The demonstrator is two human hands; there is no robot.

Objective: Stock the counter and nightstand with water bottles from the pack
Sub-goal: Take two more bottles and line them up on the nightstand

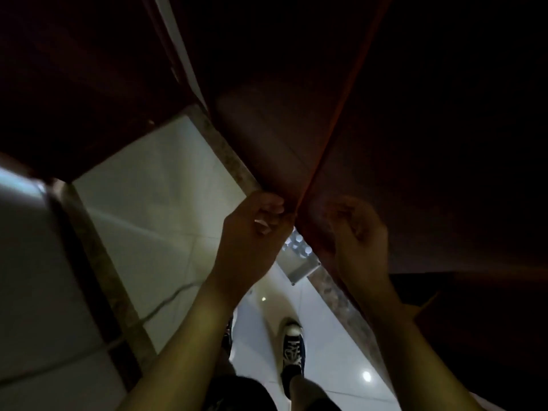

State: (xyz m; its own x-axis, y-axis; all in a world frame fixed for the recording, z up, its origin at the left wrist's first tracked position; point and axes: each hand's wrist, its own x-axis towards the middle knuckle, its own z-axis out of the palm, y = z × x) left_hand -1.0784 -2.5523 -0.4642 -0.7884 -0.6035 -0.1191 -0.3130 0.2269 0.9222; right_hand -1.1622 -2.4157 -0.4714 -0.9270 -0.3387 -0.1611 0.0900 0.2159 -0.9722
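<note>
Head view, dim light, looking steeply down. Pack of water bottles (299, 256) sits on the pale tiled floor (154, 203), just past the corner of a dark reddish-brown cabinet door (415, 143), between the two forearms. Only part of the pack shows: clear glossy plastic wrap with a few round whitish bottle caps (297, 239) visible at the top, so the bottles stand upright, caps toward the camera. The pack's long side appears to run from upper left to lower right, along the speckled stone base strip (335, 295) under the cabinet; its far end is hidden behind the door edge.

Left hand (255, 232) is raised at the vertical edge where a second dark panel (267, 129) meets the door; fingers curled in, tips at the panel edge, something small and pale shows at the fingers but is too blurred to identify. Right hand (361, 238) is in shadow against the cabinet door face, fingers loosely curled; whether it grips the door cannot be told.

One dark sneaker with white toe cap (293, 348) stands on the floor below the pack. Light spots reflect on the tiles.
</note>
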